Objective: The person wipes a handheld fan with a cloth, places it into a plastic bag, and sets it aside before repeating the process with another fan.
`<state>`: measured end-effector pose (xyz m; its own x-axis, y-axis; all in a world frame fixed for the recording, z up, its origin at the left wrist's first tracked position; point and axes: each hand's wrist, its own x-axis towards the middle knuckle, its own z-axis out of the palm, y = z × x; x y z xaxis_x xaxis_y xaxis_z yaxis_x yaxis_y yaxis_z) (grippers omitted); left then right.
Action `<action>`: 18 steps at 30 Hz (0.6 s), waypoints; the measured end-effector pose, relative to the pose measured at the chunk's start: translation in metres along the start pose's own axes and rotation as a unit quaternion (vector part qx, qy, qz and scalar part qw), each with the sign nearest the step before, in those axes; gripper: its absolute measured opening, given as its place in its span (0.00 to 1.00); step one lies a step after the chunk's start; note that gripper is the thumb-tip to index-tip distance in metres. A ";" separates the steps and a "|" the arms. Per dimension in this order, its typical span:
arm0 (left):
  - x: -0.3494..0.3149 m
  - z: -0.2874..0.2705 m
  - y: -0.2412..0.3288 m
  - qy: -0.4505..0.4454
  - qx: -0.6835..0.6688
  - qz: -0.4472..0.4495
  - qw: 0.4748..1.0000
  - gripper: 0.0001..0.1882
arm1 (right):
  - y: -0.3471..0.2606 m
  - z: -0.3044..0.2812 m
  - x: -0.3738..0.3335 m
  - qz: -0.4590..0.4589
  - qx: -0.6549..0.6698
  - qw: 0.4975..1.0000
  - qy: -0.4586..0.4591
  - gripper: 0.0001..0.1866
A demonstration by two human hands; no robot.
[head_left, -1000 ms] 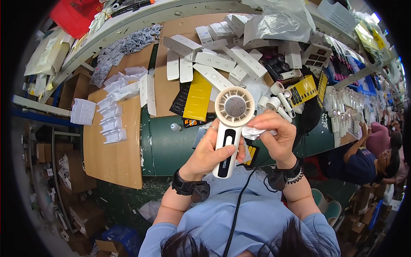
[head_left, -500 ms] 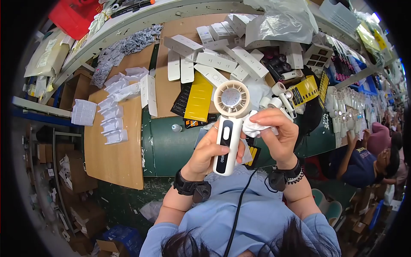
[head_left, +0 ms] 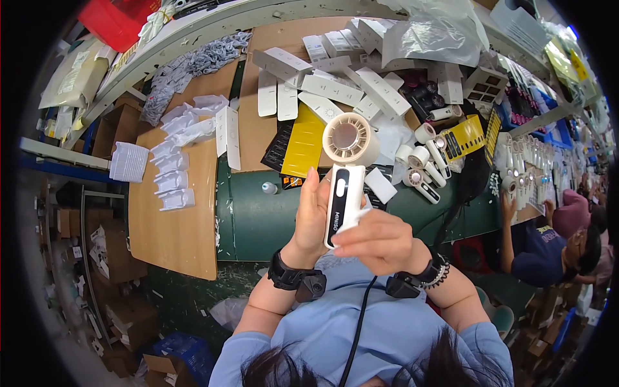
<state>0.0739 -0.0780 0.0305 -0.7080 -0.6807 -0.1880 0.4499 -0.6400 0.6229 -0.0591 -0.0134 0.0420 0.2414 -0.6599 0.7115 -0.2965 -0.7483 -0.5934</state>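
A white handheld fan (head_left: 347, 197), with a round ribbed head and a dark strip with a white button down its handle, is held upright in front of me. My left hand (head_left: 311, 222) is closed around the left side of the handle, its thumb pointing up along the edge. At the lower right of the handle, my right hand (head_left: 380, 242) is closed on a white cloth (head_left: 354, 221) and presses it against the fan. Most of the cloth is hidden by the fingers. Several more white fans (head_left: 433, 164) lie on the table to the right.
White boxes (head_left: 332, 90) are heaped at the back, beside yellow sheets (head_left: 302, 148). A small white bottle (head_left: 269, 188) stands on the green table (head_left: 248, 222). White trays (head_left: 173, 180) line the wooden board (head_left: 174, 238) at left. A co-worker (head_left: 541, 251) sits at far right.
My right hand with the cloth has come down and left from beside the fan's head to the lower handle. My left thumb has moved off the handle's front to its edge.
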 end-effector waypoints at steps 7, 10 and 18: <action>-0.016 0.021 0.017 -0.045 0.094 0.054 0.993 0.32 | -0.018 -0.013 0.006 0.006 0.101 0.993 -0.059 0.14; -0.021 0.028 0.021 -0.052 0.098 0.062 0.992 0.31 | -0.025 -0.015 0.012 0.001 0.098 0.993 -0.059 0.14; -0.020 0.022 0.021 -0.062 0.074 0.044 0.994 0.28 | -0.026 -0.015 0.014 0.013 0.114 0.990 -0.085 0.14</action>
<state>0.0855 -0.0704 0.0641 -0.7350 -0.6769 -0.0389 0.4348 -0.5146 0.7390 -0.0621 -0.0017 0.0733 0.3938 -0.6669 0.6326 -0.0927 -0.7135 -0.6945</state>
